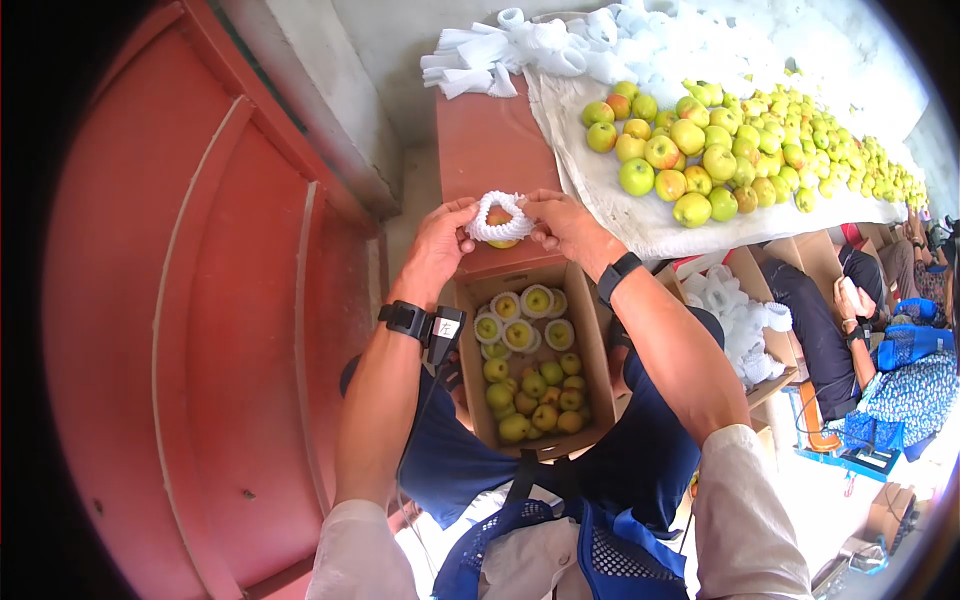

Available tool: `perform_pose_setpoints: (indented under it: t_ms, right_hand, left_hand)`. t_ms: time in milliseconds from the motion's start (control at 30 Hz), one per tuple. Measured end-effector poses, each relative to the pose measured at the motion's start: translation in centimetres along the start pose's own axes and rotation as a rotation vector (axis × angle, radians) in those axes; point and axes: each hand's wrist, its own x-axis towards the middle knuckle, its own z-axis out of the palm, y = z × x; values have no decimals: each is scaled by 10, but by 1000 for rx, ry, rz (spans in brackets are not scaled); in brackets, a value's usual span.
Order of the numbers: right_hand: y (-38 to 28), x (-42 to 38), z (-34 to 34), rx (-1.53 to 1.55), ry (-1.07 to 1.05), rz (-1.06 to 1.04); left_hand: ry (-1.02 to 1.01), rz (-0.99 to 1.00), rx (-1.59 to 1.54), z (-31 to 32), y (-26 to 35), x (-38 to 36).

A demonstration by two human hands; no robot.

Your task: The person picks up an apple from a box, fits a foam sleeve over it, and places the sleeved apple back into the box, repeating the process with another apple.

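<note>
My left hand (443, 238) and my right hand (566, 226) meet over the near end of the red table. Between them is a white foam net sleeve (483, 228), pinched at its sides by the fingers of both hands. Inside its stretched opening shows a yellow-red apple (498, 214), whose lower side also peeks out beneath. Just below my hands, a cardboard box (601, 375) stands between my legs. Several apples in white foam nets (537, 301) sit in its far half, while bare green-yellow apples (545, 415) fill the near half.
Many loose apples (690, 135) cover a white cloth (570, 120) on the red table (490, 150). Foam nets (600, 40) are heaped behind them. Another box of foam nets (735, 320) stands at my right, with a seated person (905, 385) beyond. A red door (150, 330) is on the left.
</note>
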Motion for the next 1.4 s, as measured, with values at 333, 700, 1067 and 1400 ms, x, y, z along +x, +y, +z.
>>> perform_pose_setpoints:
  t_ms: [333, 700, 1067, 1400]
  right_hand:
    - [12, -6, 23, -117, 209, -158]
    - [57, 35, 8, -588, 515, -516]
    - [83, 68, 2, -545, 569, -704]
    - [4, -10, 49, -11, 340, -478]
  left_hand:
    - [145, 27, -87, 3, -23, 4]
    - [266, 74, 204, 16, -28, 3]
    - [246, -50, 533, 16, -21, 3]
    - [91, 80, 29, 33, 2, -25]
